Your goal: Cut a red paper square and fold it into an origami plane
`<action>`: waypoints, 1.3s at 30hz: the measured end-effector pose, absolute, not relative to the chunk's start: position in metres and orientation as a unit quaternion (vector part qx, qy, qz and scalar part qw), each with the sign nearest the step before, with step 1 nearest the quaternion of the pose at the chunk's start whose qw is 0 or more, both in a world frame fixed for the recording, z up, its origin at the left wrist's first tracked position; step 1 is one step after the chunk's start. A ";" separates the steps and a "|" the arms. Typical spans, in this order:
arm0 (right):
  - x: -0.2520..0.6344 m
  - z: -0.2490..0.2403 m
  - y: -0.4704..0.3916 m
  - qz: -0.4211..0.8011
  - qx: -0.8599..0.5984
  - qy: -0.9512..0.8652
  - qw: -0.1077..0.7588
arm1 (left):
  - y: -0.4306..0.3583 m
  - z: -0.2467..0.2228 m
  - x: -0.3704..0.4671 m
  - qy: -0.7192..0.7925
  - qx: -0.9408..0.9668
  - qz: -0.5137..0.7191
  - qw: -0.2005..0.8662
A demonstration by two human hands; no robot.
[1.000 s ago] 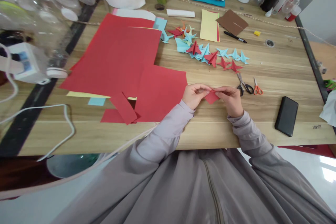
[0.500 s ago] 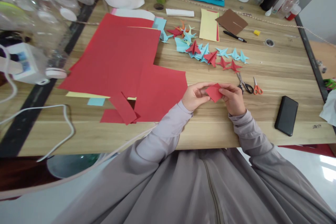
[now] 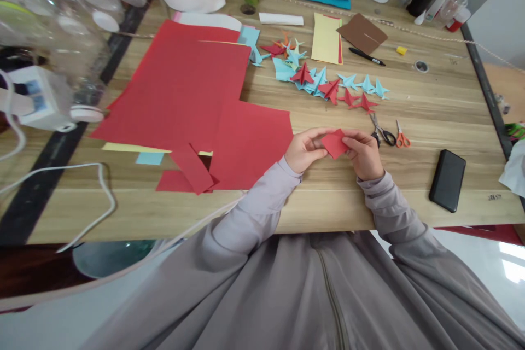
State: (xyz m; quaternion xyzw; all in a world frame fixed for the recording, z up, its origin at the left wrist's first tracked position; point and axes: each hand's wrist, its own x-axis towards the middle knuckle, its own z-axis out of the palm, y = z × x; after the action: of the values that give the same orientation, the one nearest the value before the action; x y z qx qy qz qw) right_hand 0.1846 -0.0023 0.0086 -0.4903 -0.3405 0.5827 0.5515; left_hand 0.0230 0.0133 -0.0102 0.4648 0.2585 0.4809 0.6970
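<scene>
A small piece of red paper (image 3: 334,144), diamond-shaped as it faces me, is held up between both hands above the front of the table. My left hand (image 3: 302,150) pinches its left corner, fingers behind the paper and thumb below. On the right edge, my right hand (image 3: 364,154) grips it between thumb and fingers. Beyond the hands lie folded red paper cranes (image 3: 329,89) and light blue paper cranes (image 3: 367,85). Close to my right hand are black-handled scissors (image 3: 384,132) and small orange-handled scissors (image 3: 402,136).
Large red paper sheets (image 3: 180,87) cover the left of the table, with red strips (image 3: 192,169) in front. A black phone (image 3: 448,180) lies at right. Yellow paper (image 3: 325,38), brown paper (image 3: 363,34) and a pen (image 3: 367,57) lie farther back. A white cable (image 3: 104,186) crosses the left edge.
</scene>
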 end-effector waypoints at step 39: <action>0.180 0.009 -0.008 0.589 -0.449 -0.479 0.472 | 0.018 -0.009 0.026 0.405 0.482 0.534 0.565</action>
State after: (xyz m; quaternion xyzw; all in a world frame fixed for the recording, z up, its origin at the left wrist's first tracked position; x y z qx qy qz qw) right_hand 0.1799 -0.0075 0.0089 -0.4486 -0.4791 0.5886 0.4719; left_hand 0.0263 0.0182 -0.0088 0.4819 0.4046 0.5335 0.5651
